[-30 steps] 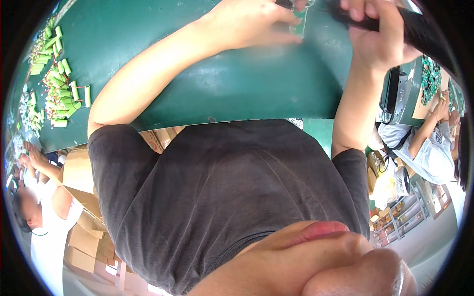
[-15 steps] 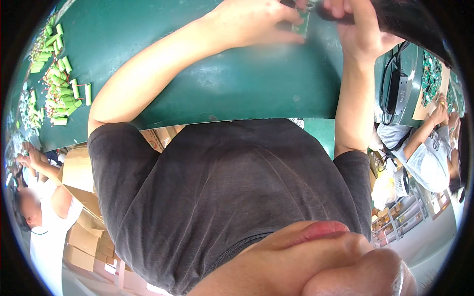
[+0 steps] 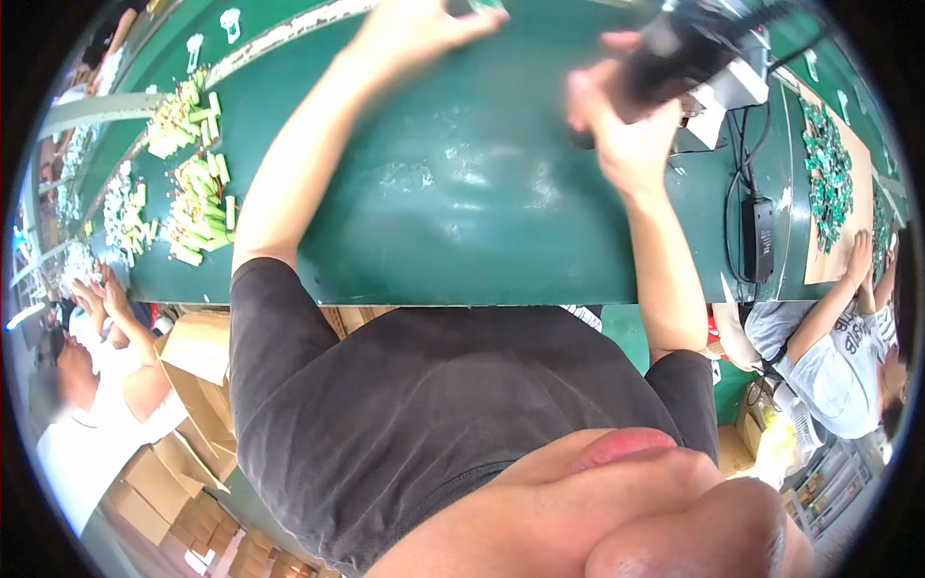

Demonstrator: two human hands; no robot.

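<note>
My left hand (image 3: 419,29) is at the far edge of the green table, thumb and fingers pinched on a small green circuit board (image 3: 488,7), cut off by the top of the view. My right hand (image 3: 626,130) is wrapped around a thick black cylindrical handheld tool (image 3: 674,58). Motion blurs that tool and the fingertips, so its exact kind does not show. A dark cable (image 3: 771,14) runs near its upper end. Bare tabletop (image 3: 453,193) lies between my two forearms.
Green wired battery cells (image 3: 198,207) are heaped at the left. A white box-shaped device (image 3: 740,85) and a black power adapter (image 3: 758,239) with cables sit at the right. Beyond, green boards (image 3: 829,173) lie on cardboard. Co-workers' hands (image 3: 860,255) work at both sides.
My hands have moved apart: the left went leftward with the circuit board, the right came leftward and nearer with the black tool. The view has shifted, showing more of the table's far side.
</note>
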